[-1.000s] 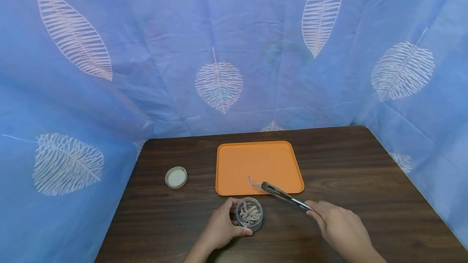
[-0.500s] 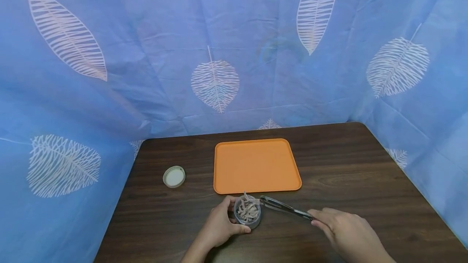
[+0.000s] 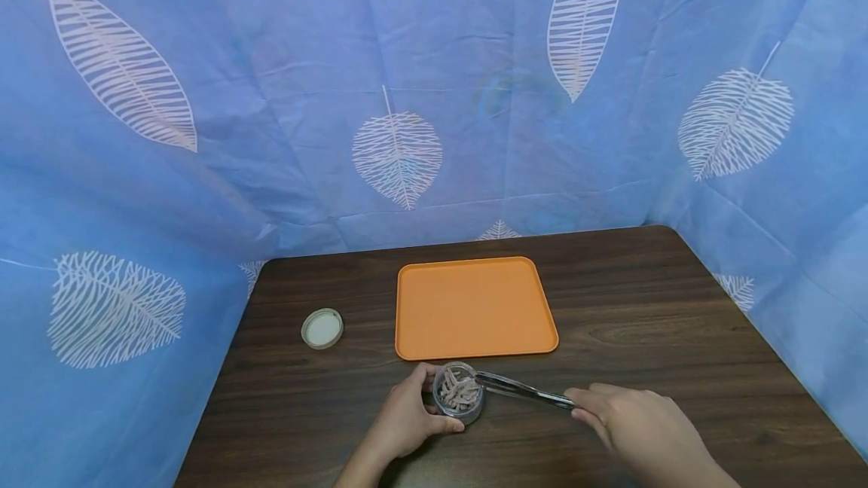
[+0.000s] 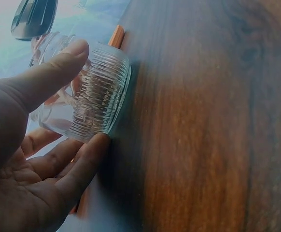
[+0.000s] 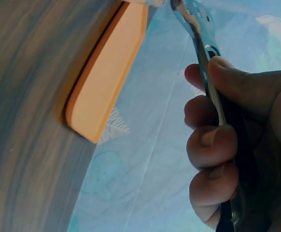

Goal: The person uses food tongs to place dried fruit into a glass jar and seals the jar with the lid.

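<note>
My left hand (image 3: 404,413) holds a small clear jar (image 3: 472,414) on the dark table, thumb on the near side and fingers round the far side. Pale brownish strips (image 3: 459,390) lie heaped inside the jar. In the left wrist view the ribbed wall of the jar (image 4: 99,92) shows between thumb and fingers. My right hand (image 3: 634,420) grips shiny metal tongs (image 3: 518,386) by the handle, fingers curled round it in the right wrist view. The far end of the tongs reaches the right side of the jar's mouth; whether its tips pinch a strip is unclear.
An orange tray (image 3: 475,311) lies just beyond the jar. To its left, a round lid (image 3: 322,328) rests on the wooden table (image 3: 624,307). Blue cloth (image 3: 305,96) with white leaf patterns hangs behind and at both sides.
The tongs have come from over the tray's near edge back to the jar's mouth, dipping lower at its right side. The left hand keeps holding the jar; the head view has shifted slightly.
</note>
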The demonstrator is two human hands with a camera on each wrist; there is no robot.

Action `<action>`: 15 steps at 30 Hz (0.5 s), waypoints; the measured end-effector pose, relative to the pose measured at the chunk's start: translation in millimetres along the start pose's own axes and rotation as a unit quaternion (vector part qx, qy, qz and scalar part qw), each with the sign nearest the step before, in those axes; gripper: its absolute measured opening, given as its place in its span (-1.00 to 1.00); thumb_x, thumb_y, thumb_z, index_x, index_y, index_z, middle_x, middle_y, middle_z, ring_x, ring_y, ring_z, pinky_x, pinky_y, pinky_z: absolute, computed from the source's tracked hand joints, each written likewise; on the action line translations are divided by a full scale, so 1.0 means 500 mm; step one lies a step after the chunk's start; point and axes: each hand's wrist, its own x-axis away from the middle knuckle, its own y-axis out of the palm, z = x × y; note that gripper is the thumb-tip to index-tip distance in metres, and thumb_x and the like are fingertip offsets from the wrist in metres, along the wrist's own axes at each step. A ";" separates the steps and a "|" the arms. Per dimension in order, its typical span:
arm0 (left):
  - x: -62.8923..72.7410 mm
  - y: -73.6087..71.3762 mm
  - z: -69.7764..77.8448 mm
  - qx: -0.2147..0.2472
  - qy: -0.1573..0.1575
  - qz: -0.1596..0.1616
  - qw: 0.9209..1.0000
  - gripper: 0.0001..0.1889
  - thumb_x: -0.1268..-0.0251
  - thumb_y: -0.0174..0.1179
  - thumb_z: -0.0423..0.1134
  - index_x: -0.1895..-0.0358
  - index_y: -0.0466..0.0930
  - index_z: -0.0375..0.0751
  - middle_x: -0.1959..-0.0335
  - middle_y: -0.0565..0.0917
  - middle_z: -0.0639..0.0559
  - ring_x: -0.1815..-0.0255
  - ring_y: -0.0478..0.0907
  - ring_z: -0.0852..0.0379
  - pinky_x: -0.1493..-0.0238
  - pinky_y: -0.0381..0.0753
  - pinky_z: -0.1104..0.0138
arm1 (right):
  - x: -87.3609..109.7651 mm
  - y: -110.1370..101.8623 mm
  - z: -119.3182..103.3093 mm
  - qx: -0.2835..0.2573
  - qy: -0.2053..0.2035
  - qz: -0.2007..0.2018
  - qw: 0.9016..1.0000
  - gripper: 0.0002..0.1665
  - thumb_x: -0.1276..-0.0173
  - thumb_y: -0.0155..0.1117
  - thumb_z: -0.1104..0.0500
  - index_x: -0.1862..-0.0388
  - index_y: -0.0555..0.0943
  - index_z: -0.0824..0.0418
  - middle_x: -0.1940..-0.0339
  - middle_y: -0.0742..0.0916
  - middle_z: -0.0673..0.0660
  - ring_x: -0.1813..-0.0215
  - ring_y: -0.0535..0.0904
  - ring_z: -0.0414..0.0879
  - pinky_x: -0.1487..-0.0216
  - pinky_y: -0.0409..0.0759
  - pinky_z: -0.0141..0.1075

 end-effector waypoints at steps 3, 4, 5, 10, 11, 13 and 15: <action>0.000 0.001 0.000 -0.003 0.002 0.002 1.000 -0.14 0.07 0.79 -0.17 -0.37 0.53 -0.09 -0.17 0.72 -0.09 0.19 0.78 0.17 0.14 0.77 0.29 | -0.011 -0.006 -0.016 0.006 -0.009 0.006 1.000 -0.73 -0.45 0.52 -0.04 -0.08 0.84 -0.07 0.17 0.84 -0.23 0.43 0.67 -0.37 0.56 0.48 -0.45; 0.000 0.001 0.000 -0.003 0.002 0.002 1.000 -0.14 0.07 0.79 -0.17 -0.37 0.53 -0.09 -0.17 0.72 -0.09 0.20 0.78 0.18 0.15 0.77 0.30 | -0.014 -0.007 -0.021 0.009 -0.014 0.012 1.000 -0.73 -0.43 0.53 -0.03 -0.07 0.85 -0.07 0.18 0.83 -0.23 0.43 0.67 -0.38 0.56 0.48 -0.46; 0.000 0.001 0.000 -0.002 0.002 0.002 1.000 -0.13 0.07 0.79 -0.17 -0.37 0.53 -0.09 -0.17 0.72 -0.08 0.20 0.78 0.18 0.16 0.77 0.31 | -0.018 -0.008 -0.025 0.011 -0.018 0.014 1.000 -0.74 -0.43 0.53 -0.02 -0.06 0.84 -0.07 0.22 0.81 -0.26 0.44 0.62 -0.42 0.56 0.47 -0.47; -0.001 0.001 0.000 -0.006 0.000 0.002 1.000 -0.13 0.08 0.80 -0.17 -0.37 0.53 -0.08 -0.17 0.73 -0.09 0.21 0.77 0.18 0.17 0.77 0.30 | -0.034 -0.012 -0.043 -0.004 -0.009 0.001 1.000 -0.79 -0.45 0.51 0.00 -0.03 0.82 -0.11 0.36 0.69 -0.35 0.49 0.39 -0.53 0.58 0.34 -0.48; -0.001 0.001 0.000 -0.007 -0.001 0.002 1.000 -0.13 0.08 0.80 -0.17 -0.37 0.53 -0.07 -0.16 0.72 -0.09 0.21 0.77 0.18 0.17 0.77 0.30 | -0.036 -0.012 -0.046 -0.008 -0.001 -0.006 1.000 -0.80 -0.46 0.50 -0.01 -0.02 0.82 -0.12 0.37 0.67 -0.36 0.50 0.36 -0.53 0.58 0.32 -0.48; -0.001 0.000 0.001 -0.009 -0.003 0.003 1.000 -0.13 0.08 0.79 -0.17 -0.36 0.53 -0.07 -0.15 0.72 -0.10 0.21 0.77 0.18 0.16 0.77 0.29 | -0.040 -0.013 -0.052 -0.012 0.010 -0.008 1.000 -0.81 -0.46 0.51 0.00 -0.01 0.82 -0.14 0.39 0.67 -0.36 0.51 0.33 -0.52 0.59 0.31 -0.48; -0.001 0.000 0.001 -0.010 -0.003 0.004 1.000 -0.14 0.08 0.80 -0.17 -0.36 0.53 -0.07 -0.14 0.72 -0.10 0.22 0.77 0.18 0.16 0.77 0.29 | -0.044 -0.013 -0.056 -0.012 0.018 -0.009 1.000 -0.82 -0.46 0.51 -0.01 -0.01 0.83 -0.14 0.39 0.68 -0.36 0.52 0.33 -0.52 0.59 0.30 -0.48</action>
